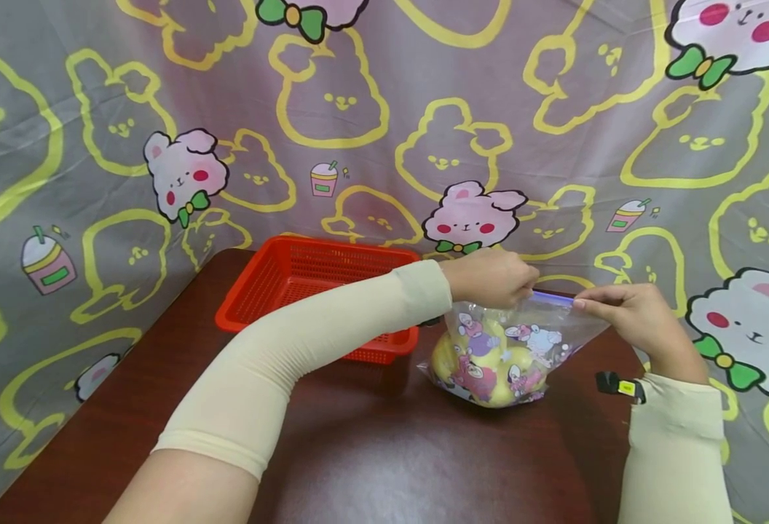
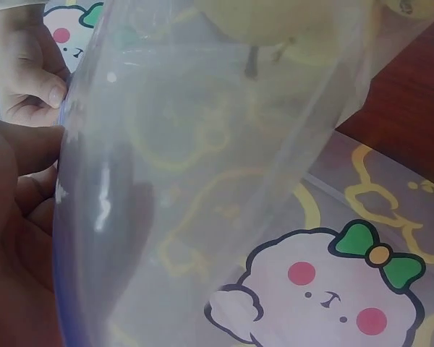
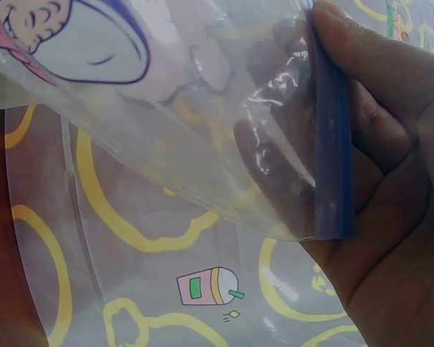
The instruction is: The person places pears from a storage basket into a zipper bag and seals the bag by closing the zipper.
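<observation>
A clear zip-lock bag [image 1: 548, 342] printed with cartoon figures stands on the table, bulging at the bottom with several yellow fruits [image 1: 486, 349]. Dark stems show on the fruits [image 2: 264, 22] in the left wrist view. Along its top runs a blue-purple zip strip [image 1: 553, 298]. My left hand [image 1: 492, 278] pinches the strip near its left part, arm stretched across the table. At the right end, my right hand [image 1: 640, 316] pinches the strip between thumb and fingers; in the right wrist view the strip [image 3: 334, 152] lies against the fingers. Whether the strip is fully sealed is unclear.
A red plastic basket [image 1: 247, 291] with slotted walls stands behind my left forearm, partly hidden by it. The brown table [image 1: 384, 451] has a patterned curtain [image 1: 371, 87] behind it and at its sides. A black strap [image 1: 620, 386] sits at my right wrist.
</observation>
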Demonstrator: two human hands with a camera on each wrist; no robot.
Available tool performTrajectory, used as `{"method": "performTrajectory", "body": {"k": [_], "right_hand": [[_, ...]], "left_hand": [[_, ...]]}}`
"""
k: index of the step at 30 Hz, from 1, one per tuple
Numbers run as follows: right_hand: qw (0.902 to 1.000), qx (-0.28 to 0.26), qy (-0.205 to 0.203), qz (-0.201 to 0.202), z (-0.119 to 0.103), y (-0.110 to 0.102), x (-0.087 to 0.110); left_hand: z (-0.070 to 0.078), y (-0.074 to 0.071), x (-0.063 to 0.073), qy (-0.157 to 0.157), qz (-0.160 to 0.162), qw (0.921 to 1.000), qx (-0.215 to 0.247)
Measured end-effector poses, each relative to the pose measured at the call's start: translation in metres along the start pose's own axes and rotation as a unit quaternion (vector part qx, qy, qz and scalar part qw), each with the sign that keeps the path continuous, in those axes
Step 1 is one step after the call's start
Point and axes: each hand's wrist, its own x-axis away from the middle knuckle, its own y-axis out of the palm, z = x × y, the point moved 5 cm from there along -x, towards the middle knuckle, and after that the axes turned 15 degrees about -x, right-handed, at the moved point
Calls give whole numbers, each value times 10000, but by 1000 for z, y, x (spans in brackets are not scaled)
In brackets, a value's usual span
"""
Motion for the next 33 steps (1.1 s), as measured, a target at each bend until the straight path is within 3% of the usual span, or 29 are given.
{"method": "performTrajectory", "body": {"k": [4, 9, 21, 33], "right_hand": [[9999, 48, 115, -62, -1, -1, -1], [9998, 147, -26, -160, -7, -3, -3], [9993, 236, -256, -153, -16, -1, -5], [9983, -51, -521, -256, -26, 11, -13]], "left_hand": [[-2, 2, -1, -85, -27, 9999, 64], [-4, 5, -2, -197, -40, 9997, 145], [-2, 6, -2, -114, -7, 9999, 96], [-3, 9, -3, -75, 123, 9999, 59]]}}
